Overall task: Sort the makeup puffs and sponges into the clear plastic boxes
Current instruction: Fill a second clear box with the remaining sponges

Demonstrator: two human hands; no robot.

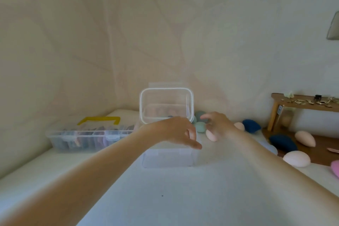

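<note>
The right hand (217, 124), fingers spread and empty, hovers just above a pale pink sponge (211, 135) lying beyond the open clear box (170, 156), nearer than the empty, loosely curled left hand (180, 132).

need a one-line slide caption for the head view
Both hands, left and right, reach over an open clear box toward sponges on a white surface.

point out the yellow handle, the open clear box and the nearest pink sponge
yellow handle (99, 120), head view, top bar
open clear box (168, 159), head view, front wall
nearest pink sponge (296, 158), head view, rounded top
</note>
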